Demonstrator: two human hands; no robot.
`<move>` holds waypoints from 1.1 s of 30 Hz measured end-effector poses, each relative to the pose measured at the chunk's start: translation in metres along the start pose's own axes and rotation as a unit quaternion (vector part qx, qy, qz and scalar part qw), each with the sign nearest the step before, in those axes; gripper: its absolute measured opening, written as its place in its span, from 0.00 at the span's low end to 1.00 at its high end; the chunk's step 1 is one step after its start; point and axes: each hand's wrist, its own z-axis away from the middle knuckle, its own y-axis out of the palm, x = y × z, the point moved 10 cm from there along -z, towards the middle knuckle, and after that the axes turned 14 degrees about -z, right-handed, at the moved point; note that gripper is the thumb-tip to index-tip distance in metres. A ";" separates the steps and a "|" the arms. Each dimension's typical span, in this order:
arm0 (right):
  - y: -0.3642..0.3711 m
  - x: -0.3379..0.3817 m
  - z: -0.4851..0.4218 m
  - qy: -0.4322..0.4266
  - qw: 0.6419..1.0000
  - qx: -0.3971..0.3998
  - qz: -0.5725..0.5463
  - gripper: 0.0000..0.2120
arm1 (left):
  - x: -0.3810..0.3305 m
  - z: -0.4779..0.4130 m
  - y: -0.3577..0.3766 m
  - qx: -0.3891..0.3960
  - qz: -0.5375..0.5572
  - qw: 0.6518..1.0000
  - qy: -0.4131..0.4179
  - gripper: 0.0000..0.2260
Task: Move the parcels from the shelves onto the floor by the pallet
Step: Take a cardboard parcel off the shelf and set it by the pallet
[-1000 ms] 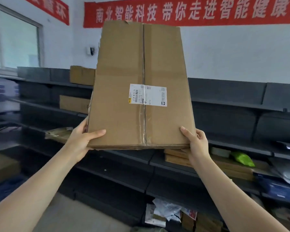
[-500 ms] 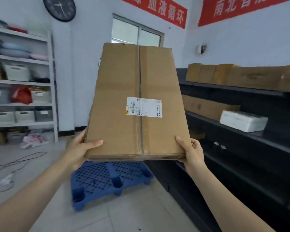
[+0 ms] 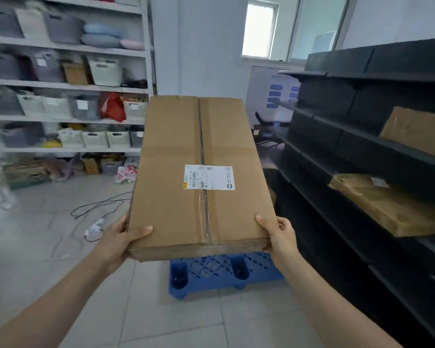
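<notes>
The left grip (image 3: pixel 118 243) and right grip (image 3: pixel 280 238) (thumbs on top) clasp the near corners of the parcel (image 3: pixel 201 151), held at centre above the blue pallet (image 3: pixel 211 272) at 6 o'clock.

Background was a white metal storage rack (image 3: pixel 68 85) crammed with white and grey plastic baskets (image 3: pixel 105 71), a crumpled red bag (image 3: pixel 113 106) stuffed in too, and a thin black cable (image 3: pixel 98 204) lay looped out front.
</notes>
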 end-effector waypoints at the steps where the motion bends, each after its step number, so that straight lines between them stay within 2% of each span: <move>1: 0.004 -0.012 -0.025 0.009 1.000 0.001 0.005 0.22 | 0.011 -0.021 0.003 -0.002 0.004 1.000 -0.009 0.38; 3: 0.010 -0.038 -0.078 0.030 0.999 0.008 0.018 0.24 | 0.040 -0.062 0.008 -0.012 0.001 0.999 -0.038 0.38; 7: 0.017 -0.094 -0.183 0.092 0.994 0.027 0.051 0.22 | 0.105 -0.138 0.020 -0.042 0.010 0.994 -0.101 0.38; 10: 0.024 -0.125 -0.250 0.132 0.987 0.023 0.092 0.22 | 0.149 -0.184 0.031 -0.056 0.023 0.987 -0.147 0.32; 12: 0.030 -0.143 -0.289 0.157 0.981 0.015 0.113 0.22 | 0.171 -0.215 0.036 -0.061 0.032 0.982 -0.176 0.33; 16: 0.043 -0.191 -0.354 0.206 0.970 -0.001 0.131 0.21 | 0.215 -0.284 0.026 -0.070 0.038 0.970 -0.228 0.24; 25: 0.077 -0.312 -0.486 0.279 0.949 -0.084 0.124 0.20 | 0.327 -0.463 -0.005 -0.005 0.027 0.946 -0.323 0.41; 33: 0.100 -0.429 -0.579 0.352 0.918 -0.121 0.136 0.18 | 0.424 -0.565 -0.033 0.019 0.011 0.918 -0.397 0.38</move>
